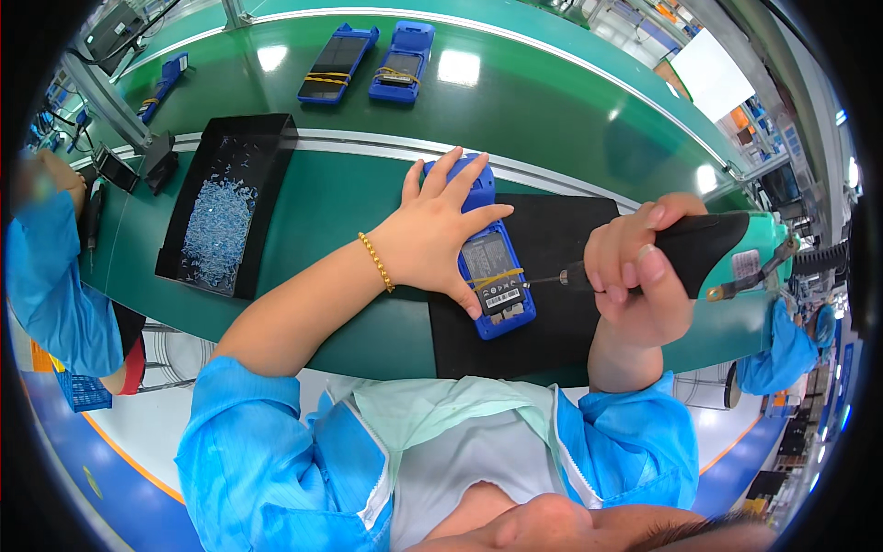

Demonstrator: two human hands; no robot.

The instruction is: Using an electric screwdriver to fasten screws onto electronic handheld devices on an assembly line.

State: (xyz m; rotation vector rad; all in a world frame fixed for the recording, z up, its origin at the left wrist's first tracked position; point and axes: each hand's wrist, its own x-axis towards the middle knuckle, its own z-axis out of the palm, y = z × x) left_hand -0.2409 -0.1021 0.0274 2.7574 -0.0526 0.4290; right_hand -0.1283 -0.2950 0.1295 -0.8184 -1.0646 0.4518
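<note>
My left hand (432, 221) lies with its fingers spread over the left side of a blue handheld device (521, 320). Its thumb rests along the device's near left edge. The device lies back side up, its dark battery (487, 258) showing and a yellow rubber band (497, 278) stretched across it. My right hand (644, 267) is wrapped round a green and black electric screwdriver (736, 244), held nearly level. The thin bit (544, 280) points left and its tip is at the device's right edge; whether they touch I cannot tell.
A black mat (570, 340) lies under the device. To the left stands a black tray (241, 138) of small blue and silver screws (219, 230). Two banded blue devices (338, 66) (402, 64) lie beyond the metal rail. At far left is another person's blue sleeve (55, 276).
</note>
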